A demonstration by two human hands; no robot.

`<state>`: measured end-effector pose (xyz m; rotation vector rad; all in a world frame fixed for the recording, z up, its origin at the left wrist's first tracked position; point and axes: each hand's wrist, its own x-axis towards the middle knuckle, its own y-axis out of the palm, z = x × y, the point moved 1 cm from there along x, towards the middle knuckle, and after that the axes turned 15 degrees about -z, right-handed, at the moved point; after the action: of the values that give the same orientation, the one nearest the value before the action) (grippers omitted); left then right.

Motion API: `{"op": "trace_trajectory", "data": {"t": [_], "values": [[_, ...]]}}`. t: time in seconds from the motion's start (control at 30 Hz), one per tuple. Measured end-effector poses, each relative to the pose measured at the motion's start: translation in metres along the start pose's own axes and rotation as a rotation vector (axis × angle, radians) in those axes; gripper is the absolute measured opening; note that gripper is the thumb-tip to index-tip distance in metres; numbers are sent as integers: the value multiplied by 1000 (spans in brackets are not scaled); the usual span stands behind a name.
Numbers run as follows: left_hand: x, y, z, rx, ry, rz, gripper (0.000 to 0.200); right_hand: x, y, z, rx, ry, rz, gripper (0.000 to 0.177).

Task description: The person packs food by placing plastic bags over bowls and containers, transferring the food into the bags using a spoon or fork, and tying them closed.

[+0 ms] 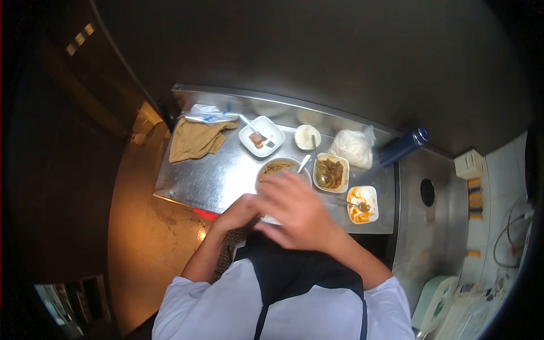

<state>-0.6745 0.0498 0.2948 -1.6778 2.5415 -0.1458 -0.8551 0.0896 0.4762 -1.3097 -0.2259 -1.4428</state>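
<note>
Left hand: the left hand [241,211] sits at the near rim of the noodle bowl [277,169], its fingers curled. I cannot tell whether it grips the rim or only rests against it.
Right hand: the right hand [296,211] hangs over the near half of the bowl, back up and fingers loosely spread, blurred. Its palm is hidden, so I cannot tell whether it holds anything.
Noodle bowl: it stands on the steel table [192,184] near the front edge, right in front of the person. Brown noodles show in the far half and the hands cover the rest.
Spoon: a pale spoon [304,163] leans at the bowl's far right rim, with no hand on it.
Looks done: the food is already laid out. A square dish of dark food [332,173] is just right of the bowl, a small cup of something white [307,137] lies behind it, and a white plate with a utensil [262,136] is further back.
Looks used: the sauce dish [362,204] on the right is smeared orange and mostly bare, with a spoon lying in it.
Looks left: by my reading, the noodles and the dark dish are largely full.
Untouched: the white bag [352,148], the blue bottle [403,147] and the brown cloth [195,140] are well away from both hands.
</note>
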Motion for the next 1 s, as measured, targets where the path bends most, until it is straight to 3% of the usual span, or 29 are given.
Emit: {"op": "trace_trajectory", "data": {"t": [0.07, 0.13, 0.23, 0.33, 0.43, 0.53, 0.63, 0.73, 0.8, 0.83, 0.93, 1.0], "values": [[-2, 14, -9, 15, 170, -68, 23, -17, 6, -6, -107, -137, 238, 32], [-7, 5, -37, -12, -237, 171, 22, -65, 24, -40, -280, -132, 502, 34], [-7, -8, -38, 33, -231, 233, 23, -77, 3, -62, -91, 302, 752, 25], [-13, -16, -29, -20, -372, 344, 27, -96, -7, -62, 189, 352, 702, 16], [-18, -13, -38, -127, -364, 358, 28, -104, -13, -55, 654, 924, 688, 24], [-16, -14, -36, -312, -477, 330, 29, -121, -20, -56, 1121, 1454, 414, 31], [1, -8, -49, 146, 319, 240, 15, -122, -24, -52, 1374, 1532, 19, 33], [13, 5, -122, 753, 880, -39, 10, -116, -26, -32, 1308, 1608, -179, 34], [21, 15, -124, 787, 721, -178, 16, -113, -31, -17, 1219, 1509, -201, 33], [24, 19, -125, 804, 636, -253, 19, -113, -33, -12, 1227, 1461, -79, 33], [39, 31, -136, 147, 461, -198, 14, -122, -26, -12, 1345, 1351, 227, 33], [38, 46, -146, -173, 317, -42, 8, -145, -4, -43, 1448, 1336, 124, 32]]}}
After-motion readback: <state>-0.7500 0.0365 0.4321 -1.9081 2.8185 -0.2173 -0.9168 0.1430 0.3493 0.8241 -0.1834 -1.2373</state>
